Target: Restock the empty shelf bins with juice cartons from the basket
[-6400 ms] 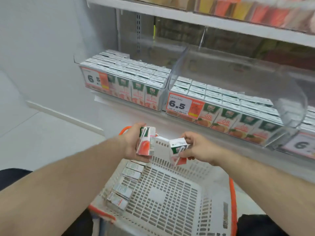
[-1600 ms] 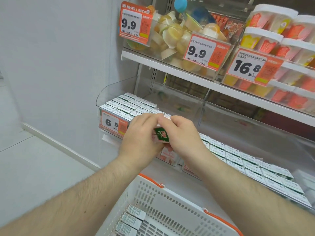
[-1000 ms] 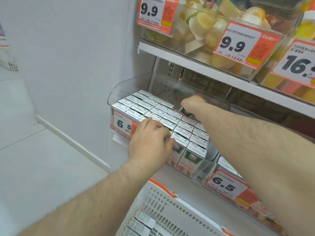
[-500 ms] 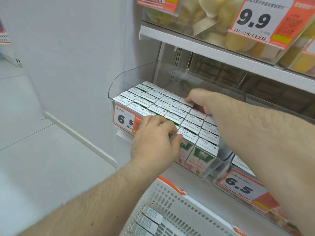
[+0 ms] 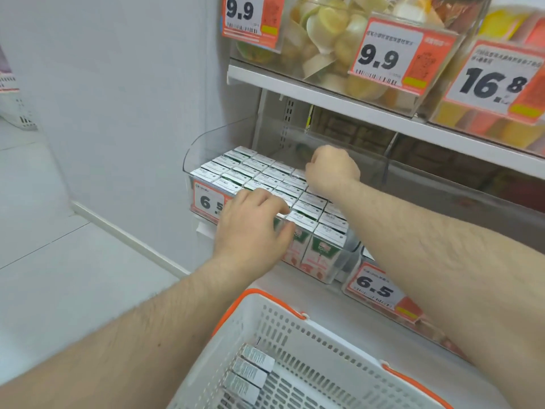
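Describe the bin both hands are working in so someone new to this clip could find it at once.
Start at the white shelf under the fruit cups, then drop to the row below. The clear bin sits leftmost against the wall, packed with juice cartons. Unlike its neighbour, its 6.5 price tag is partly covered by the left hand.

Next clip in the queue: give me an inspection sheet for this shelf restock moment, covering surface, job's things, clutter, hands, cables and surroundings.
Surface: white shelf carrying clear bins.
Job's things: left bin packed with rows of juice cartons; white basket with orange handles below, a few cartons along its left wall.
Clutter: nothing seen.
Hands: left hand rests on the bin's front cartons, fingers loosely bent; right hand is curled at the back right of the bin, what it holds is hidden.
Cables: nothing seen.
Surroundings: upper shelf with fruit cups, price tags 9.9 and 16.8; white wall to the left.
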